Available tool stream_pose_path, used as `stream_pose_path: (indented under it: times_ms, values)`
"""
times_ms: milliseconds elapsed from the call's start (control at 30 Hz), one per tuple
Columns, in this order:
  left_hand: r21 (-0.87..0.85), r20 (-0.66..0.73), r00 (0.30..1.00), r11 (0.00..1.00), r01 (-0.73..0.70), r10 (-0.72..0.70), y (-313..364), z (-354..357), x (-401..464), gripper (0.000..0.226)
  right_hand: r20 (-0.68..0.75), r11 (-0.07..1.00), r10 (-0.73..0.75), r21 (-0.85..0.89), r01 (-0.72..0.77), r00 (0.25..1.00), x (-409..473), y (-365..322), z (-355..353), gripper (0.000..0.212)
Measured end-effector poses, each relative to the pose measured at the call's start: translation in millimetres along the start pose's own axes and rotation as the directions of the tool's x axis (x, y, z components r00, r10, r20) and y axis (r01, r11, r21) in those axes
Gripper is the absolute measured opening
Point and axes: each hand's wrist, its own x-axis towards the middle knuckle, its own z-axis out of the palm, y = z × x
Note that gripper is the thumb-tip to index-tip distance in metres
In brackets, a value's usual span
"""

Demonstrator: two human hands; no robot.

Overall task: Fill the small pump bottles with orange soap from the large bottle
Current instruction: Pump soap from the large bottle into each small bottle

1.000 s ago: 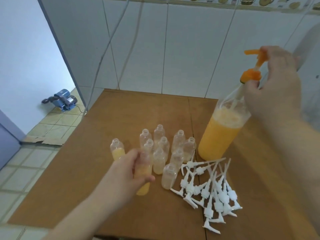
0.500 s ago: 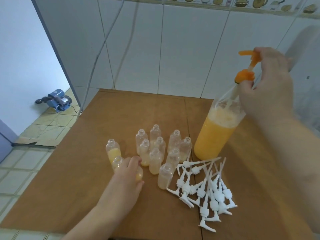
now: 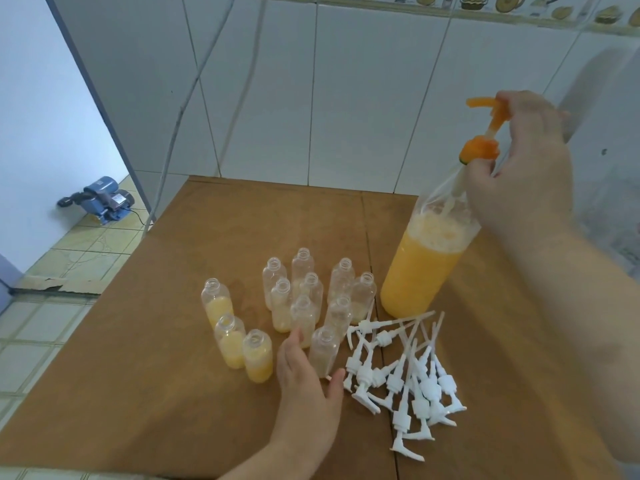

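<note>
Since 1 s ago: left hand (image 3: 304, 382) put its filled small bottle (image 3: 258, 356) down on the desk (image 3: 138, 341) and let go.
Left hand now spread open, fingers at the nearest empty bottle (image 3: 323, 351), not gripping it. Three filled bottles stand left of the empty cluster (image 3: 308, 292). Right hand (image 3: 516, 168) closed on the neck of the large soap bottle (image 3: 422, 268), by its orange pump (image 3: 483, 133); bottle upright on desk, right of cluster. White pump heads (image 3: 405, 375) piled in front of it.
</note>
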Motion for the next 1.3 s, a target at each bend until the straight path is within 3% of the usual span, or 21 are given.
stream_pose_path:
  times_ms: [233,367,467,600,700,767,833,933,1300]
  values:
    - [0.045,-0.039,0.998,0.998,0.053,-0.052,-7.8,14.5,21.8,0.049,-0.012,1.0,-0.007,-0.009,0.007,1.0,-1.2,0.8,1.5,0.051]
    - [0.074,0.012,1.0,0.997,-0.006,0.005,-8.5,9.2,17.8,0.029,-0.017,1.0,-0.01,-0.009,0.01,1.0,0.9,1.3,0.0,0.049]
    - [0.053,0.034,0.994,0.993,-0.104,0.103,-6.9,-1.0,7.0,0.034,0.008,1.0,-0.022,-0.021,0.022,1.0,5.4,3.9,-3.8,0.05]
    - [-0.098,-0.003,0.98,0.976,-0.197,0.197,28.8,-24.1,7.3,0.061,0.061,0.997,-0.047,-0.056,0.051,0.997,10.3,9.5,-8.6,0.053]
    - [-0.145,-0.136,0.944,0.937,-0.318,0.3,77.5,-44.5,28.8,0.037,0.102,0.995,-0.032,-0.086,0.041,0.994,12.5,9.5,-9.6,0.054]
    - [-0.115,-0.134,0.915,0.911,-0.395,0.38,112.9,-56.2,52.1,0.028,0.125,0.996,-0.027,-0.083,0.037,0.992,12.0,8.7,-8.0,0.054]
    - [-0.078,-0.043,0.911,0.908,-0.412,0.41,138.2,-61.2,81.3,0.025,0.142,0.997,-0.023,-0.071,0.033,0.99,10.7,8.5,-6.7,0.056]
    - [0.005,0.039,0.905,0.905,-0.425,0.424,169.4,-57.0,117.6,0.039,0.135,0.999,-0.001,-0.049,0.008,0.991,9.8,9.7,-7.0,0.059]
    - [0.126,0.068,0.834,0.825,-0.551,0.547,202.8,-33.4,140.2,0.044,0.104,0.999,0.012,-0.031,-0.009,0.994,7.1,11.0,-1.2,0.061]
